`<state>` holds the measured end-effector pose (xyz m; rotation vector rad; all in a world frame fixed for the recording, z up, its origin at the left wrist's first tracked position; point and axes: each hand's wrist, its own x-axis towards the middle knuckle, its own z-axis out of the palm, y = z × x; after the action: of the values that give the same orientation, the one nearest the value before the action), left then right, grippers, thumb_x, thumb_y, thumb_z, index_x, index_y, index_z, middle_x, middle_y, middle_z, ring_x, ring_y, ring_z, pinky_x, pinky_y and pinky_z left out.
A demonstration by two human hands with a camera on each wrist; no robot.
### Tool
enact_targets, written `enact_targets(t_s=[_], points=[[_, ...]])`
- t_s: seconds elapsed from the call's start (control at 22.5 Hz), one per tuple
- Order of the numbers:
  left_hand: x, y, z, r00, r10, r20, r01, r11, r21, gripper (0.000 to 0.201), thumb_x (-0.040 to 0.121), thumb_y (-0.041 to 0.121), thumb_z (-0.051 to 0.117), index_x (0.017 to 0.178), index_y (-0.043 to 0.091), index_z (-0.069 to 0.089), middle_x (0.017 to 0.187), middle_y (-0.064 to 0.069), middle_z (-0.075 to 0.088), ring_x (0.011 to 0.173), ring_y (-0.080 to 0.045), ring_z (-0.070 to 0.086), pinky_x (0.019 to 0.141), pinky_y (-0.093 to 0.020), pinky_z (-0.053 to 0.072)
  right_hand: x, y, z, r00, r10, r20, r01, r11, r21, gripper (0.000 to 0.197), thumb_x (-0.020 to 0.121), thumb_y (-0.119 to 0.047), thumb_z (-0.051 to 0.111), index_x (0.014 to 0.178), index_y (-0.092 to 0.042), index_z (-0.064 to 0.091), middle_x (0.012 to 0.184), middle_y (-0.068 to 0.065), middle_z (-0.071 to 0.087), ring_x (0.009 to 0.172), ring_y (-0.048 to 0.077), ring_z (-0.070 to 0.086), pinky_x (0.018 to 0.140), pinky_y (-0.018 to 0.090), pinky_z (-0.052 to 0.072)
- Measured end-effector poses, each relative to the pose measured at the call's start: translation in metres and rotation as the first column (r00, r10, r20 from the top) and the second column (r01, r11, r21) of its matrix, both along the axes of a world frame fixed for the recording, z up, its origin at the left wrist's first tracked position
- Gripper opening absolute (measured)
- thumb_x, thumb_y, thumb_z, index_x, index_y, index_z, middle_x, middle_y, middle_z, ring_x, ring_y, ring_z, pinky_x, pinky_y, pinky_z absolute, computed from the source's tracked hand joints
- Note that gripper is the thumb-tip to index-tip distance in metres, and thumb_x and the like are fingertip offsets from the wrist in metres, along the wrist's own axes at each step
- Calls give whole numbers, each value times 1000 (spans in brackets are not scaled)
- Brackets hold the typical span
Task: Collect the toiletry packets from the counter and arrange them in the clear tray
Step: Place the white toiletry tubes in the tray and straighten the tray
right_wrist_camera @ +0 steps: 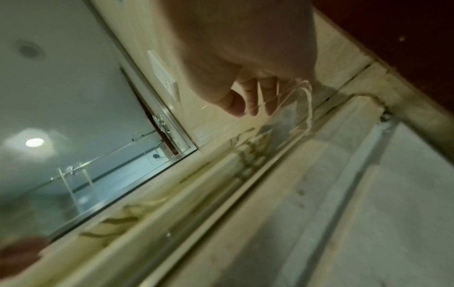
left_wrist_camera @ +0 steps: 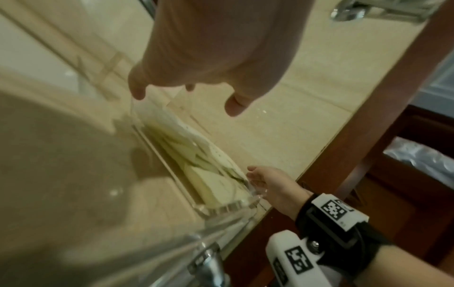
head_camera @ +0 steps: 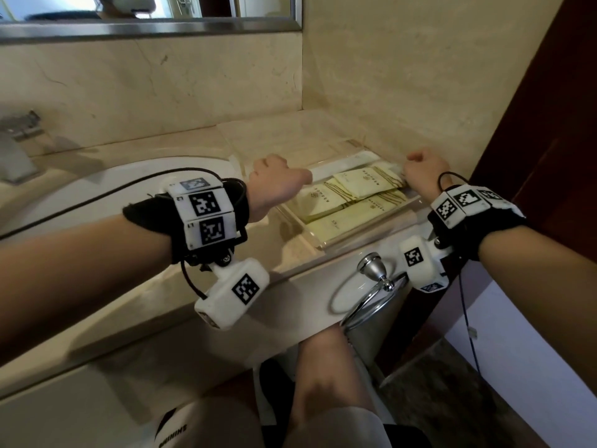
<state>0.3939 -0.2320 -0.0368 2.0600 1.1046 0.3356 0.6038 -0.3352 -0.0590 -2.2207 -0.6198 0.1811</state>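
Packets [head_camera: 352,195] fill tray [head_camera: 326,242], frame centre, near bench [head_camera: 200,286] edge; left hand [head_camera: 277,185], right hand [head_camera: 423,173] fingers curl over tray ends.

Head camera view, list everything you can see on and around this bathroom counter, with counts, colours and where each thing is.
Clear acrylic tray: one, transparent, on the counter's right end by the wall.
Pale yellow-green toiletry packets: at least four, overlapping, inside the tray.
Beige marble counter: one, runs below the mirror.
White sink basin: one, left of the tray.
Chrome faucet: one, far left.
Steel-framed mirror: one, on the wall above.
Chrome towel ring: one, on the counter's front.
Left hand: grips the tray's left end.
Right hand: grips the tray's right end.
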Motion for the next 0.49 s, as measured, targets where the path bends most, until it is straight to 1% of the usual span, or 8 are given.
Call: enact_targets(t_s=[0.09,0.13,0.18,0.22,0.31,0.4,0.44,0.49], points=[[-4,5,-7,988,133,74,-120,980,-160,73,82,35,57,144,6,30,146,-7,30,131,-27,37,109,-40,37,-2,-6,5,1000,-2,-4,1,997,-82,37,92,-9,43,128,-5,51,132,15,54,118,30,52,93,32,41],[-5,5,-11,982,157,100,-128,959,-253,70,82,31,58,142,5,34,142,-6,37,127,-26,42,107,-39,40,-3,-7,6,998,41,52,-30,980,-194,29,94,-10,44,118,-1,57,123,17,59,109,30,56,84,32,42],[-6,2,-15,979,161,126,-110,935,-338,60,85,26,55,138,3,39,138,-5,43,123,-27,46,105,-39,41,-7,-10,6,996,72,50,-58,967,-250,21,96,-10,43,98,1,61,105,18,64,97,29,58,75,31,39],[-6,0,-17,977,160,142,-91,912,-399,51,89,21,52,135,3,43,138,-7,46,124,-28,48,106,-39,41,-3,-9,1,997,61,54,-43,957,-286,27,97,-9,43,75,0,56,82,15,60,87,30,56,70,29,35],[-7,-7,-15,973,162,162,-76,896,-438,44,94,15,46,135,1,44,143,-16,45,129,-33,46,106,-37,42,1,-8,-2,996,62,63,-33,922,-385,43,97,-3,40,55,-5,36,60,7,40,74,25,48,71,28,32],[-5,-14,-11,971,161,177,-68,895,-442,44,96,10,42,138,-3,40,144,-19,43,132,-35,43,86,-29,47,4,-12,-2,984,114,138,-43,899,-437,46,97,0,39,52,-7,33,57,7,34,58,20,40,72,28,32],[-6,-19,-8,970,152,191,-52,893,-447,43,97,8,41,139,-3,38,139,-18,46,126,-35,47,74,-26,45,-1,-17,0,992,85,95,-37,905,-424,46,98,-2,39,52,-6,34,58,8,38,54,20,37,72,29,32],[-7,-20,-8,962,165,216,-49,888,-458,43,97,6,40,139,-2,37,128,-16,50,113,-33,54,69,-25,44,-3,-17,-2,995,65,78,-29,917,-398,46,99,-4,38,54,-6,38,62,13,45,54,22,38,74,29,33]])
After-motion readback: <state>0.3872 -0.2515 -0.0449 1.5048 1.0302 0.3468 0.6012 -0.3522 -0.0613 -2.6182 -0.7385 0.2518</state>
